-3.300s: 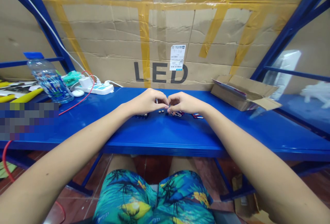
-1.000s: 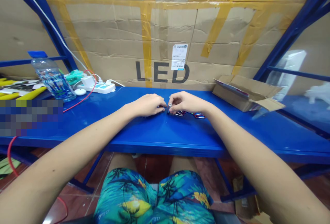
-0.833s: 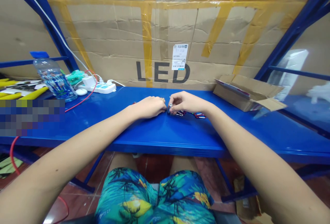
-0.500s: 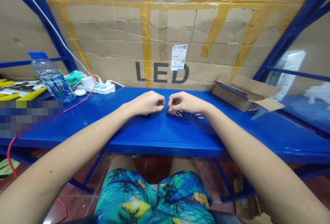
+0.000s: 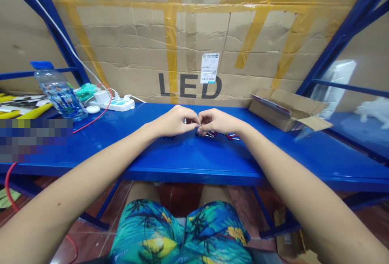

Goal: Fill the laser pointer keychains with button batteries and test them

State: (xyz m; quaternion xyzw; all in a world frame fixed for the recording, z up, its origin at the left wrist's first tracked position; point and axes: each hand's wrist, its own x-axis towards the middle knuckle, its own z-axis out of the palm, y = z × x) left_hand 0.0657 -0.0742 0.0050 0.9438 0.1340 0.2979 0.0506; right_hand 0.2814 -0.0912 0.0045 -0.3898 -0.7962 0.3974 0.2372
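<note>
My left hand [image 5: 174, 120] and my right hand [image 5: 215, 120] meet fingertip to fingertip over the middle of the blue table [image 5: 188, 156]. Both are closed in a pinch on a small shiny metal piece [image 5: 184, 121] held between them; it is too small to name. Under my right hand lies a bunch of small coloured clips [image 5: 231, 136], red and silver. A few dark small parts [image 5: 167, 137] lie on the table just under my left hand.
An open cardboard box [image 5: 288, 110] lies at the right. At the left stand a plastic water bottle [image 5: 59, 96], a white power strip [image 5: 113, 104] with a red cable [image 5: 91, 120], and yellow tools. A big cardboard sheet marked LED [image 5: 190, 86] closes the back.
My left hand went down flat to the table, then rose and closed. It has come back against my right hand, and both hands now pinch together slightly above the surface.
</note>
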